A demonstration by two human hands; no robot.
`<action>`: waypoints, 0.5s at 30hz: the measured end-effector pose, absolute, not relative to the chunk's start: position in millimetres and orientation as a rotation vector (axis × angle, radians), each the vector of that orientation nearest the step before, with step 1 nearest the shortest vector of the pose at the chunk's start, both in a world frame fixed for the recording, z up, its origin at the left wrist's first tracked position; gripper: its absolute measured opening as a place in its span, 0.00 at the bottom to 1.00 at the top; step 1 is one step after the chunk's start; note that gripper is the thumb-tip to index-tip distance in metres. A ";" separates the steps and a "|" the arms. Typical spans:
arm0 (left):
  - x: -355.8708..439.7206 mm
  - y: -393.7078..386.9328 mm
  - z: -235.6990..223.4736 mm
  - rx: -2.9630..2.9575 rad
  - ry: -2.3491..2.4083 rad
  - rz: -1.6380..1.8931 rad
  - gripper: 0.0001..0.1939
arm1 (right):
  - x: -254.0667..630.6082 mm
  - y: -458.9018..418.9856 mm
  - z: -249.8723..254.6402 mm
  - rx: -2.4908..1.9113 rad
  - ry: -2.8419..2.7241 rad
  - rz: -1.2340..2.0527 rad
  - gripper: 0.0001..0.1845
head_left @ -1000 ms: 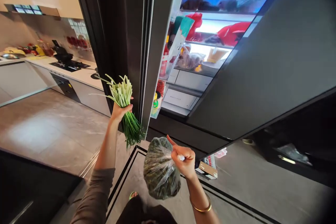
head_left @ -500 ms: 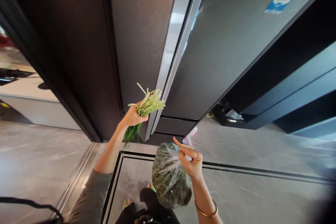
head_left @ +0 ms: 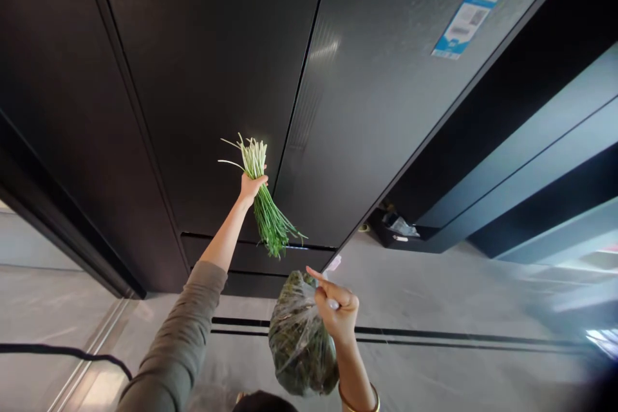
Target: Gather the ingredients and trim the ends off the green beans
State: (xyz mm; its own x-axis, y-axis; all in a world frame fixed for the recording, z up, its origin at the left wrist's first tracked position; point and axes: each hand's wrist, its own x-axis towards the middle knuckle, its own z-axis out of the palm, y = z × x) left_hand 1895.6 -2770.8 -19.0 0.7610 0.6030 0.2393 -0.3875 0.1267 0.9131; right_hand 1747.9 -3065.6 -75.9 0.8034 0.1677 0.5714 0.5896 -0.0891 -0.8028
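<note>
My left hand [head_left: 250, 187] is stretched out ahead, closed around a bunch of green chives [head_left: 264, 206], white ends up and green tips hanging down. It is right against the dark fridge door [head_left: 203, 77], near the seam between the two doors. Lower and closer to me, my right hand [head_left: 337, 309] pinches the twisted neck of a clear plastic bag of leafy greens [head_left: 302, 341], index finger pointing out. The bag hangs below the hand. A gold bangle [head_left: 360, 399] sits on that wrist.
Both tall dark fridge doors are closed; the right door [head_left: 386, 90] carries a blue and white label [head_left: 476, 3]. A lower drawer front [head_left: 270, 257] runs beneath. Grey tiled floor with dark inlay lines [head_left: 434, 335] lies below. A dark cabinet base [head_left: 506, 161] stands to the right.
The open fridge door has swung shut; the lit shelves are gone from view. My left hand with the chives pushed forward against the door. My right hand and bag barely moved.
</note>
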 end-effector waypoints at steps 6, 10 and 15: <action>1929.0 -2759.3 -24.6 1.345 0.257 0.818 0.21 | 1789.3 -3045.7 -75.0 -1.605 -0.646 -0.367 0.23; 1902.8 -2739.8 -37.4 1.406 0.122 0.743 0.25 | 1808.1 -3008.5 -84.6 -1.571 -0.659 -0.233 0.24; 1779.0 -2666.0 -70.5 1.411 0.267 0.830 0.20 | 1810.7 -2918.7 -111.8 -1.464 -0.782 0.046 0.25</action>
